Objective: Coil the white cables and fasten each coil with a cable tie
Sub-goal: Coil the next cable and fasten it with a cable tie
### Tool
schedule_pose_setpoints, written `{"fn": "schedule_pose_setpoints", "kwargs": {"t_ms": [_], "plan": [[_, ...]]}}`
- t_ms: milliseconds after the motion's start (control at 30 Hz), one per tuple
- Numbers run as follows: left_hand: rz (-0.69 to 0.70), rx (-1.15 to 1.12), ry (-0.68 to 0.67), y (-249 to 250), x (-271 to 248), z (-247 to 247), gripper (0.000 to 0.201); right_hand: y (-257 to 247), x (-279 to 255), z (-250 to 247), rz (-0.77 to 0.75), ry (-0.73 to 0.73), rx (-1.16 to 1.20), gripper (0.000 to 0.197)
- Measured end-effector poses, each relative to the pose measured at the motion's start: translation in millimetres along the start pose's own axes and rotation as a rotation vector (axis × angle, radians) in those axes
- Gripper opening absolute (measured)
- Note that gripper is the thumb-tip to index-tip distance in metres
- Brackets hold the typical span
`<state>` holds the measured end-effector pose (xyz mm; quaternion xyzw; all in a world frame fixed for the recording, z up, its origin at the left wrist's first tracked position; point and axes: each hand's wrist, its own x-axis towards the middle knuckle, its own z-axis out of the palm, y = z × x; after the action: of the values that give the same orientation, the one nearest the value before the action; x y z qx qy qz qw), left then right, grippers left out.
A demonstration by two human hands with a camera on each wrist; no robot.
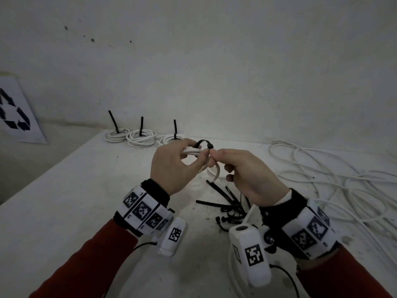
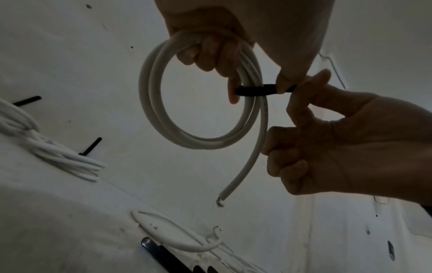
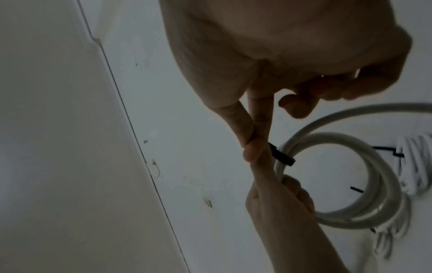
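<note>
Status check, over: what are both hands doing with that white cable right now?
Left hand grips white coil. Right hand pinches black cable tie looped round it, not yet snug. Nothing in the way.

Looks like a bare workroom or utility space to me. Scuffed white wall [image 1: 214,61], grubby white table [image 1: 75,201], plus a recycling sign [image 1: 16,110] at far left.

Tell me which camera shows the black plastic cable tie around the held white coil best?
The left wrist view: the black plastic cable tie crosses the held white cable coil unobstructed. The head view shows only its small loop above the hands; the right wrist view shows a short piece beside the fingertips.
</note>
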<state>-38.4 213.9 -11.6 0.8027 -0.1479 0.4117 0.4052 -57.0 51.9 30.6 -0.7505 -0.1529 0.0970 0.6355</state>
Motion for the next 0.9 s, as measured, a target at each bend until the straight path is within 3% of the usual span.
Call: {"fn": "schedule_pose_setpoints", "kwargs": {"t_ms": [167, 433, 600, 700, 900], "plan": [[-0.185, -0.001, 0.026, -8.4, 10.1, -9.6, 0.028, 0.8, -9.1, 16.7, -0.042, -0.023, -0.006, 0.031], [-0.288, -0.072, -0.049, -7.2, 16.2, -11.1, 0.033, 0.9, -13.3, 28.0, -0.133, 0.053, -0.158, 0.03], [-0.495, -0.221, -0.005, -3.5, 25.4, -13.3, 0.031, 15.7, 1.4, 10.7, -0.378, 0.451, -0.611, 0.022], [-0.547, -0.326, -0.041, 0.1, 24.4, -12.5, 0.033, 28.1, 9.3, 3.5, -0.48, 0.546, -0.787, 0.025], [-0.698, -0.612, -0.168, 10.0, 21.3, -10.9, 0.035, 36.0, 17.4, -5.8, -0.597, 0.686, -0.597, 0.015]]}}
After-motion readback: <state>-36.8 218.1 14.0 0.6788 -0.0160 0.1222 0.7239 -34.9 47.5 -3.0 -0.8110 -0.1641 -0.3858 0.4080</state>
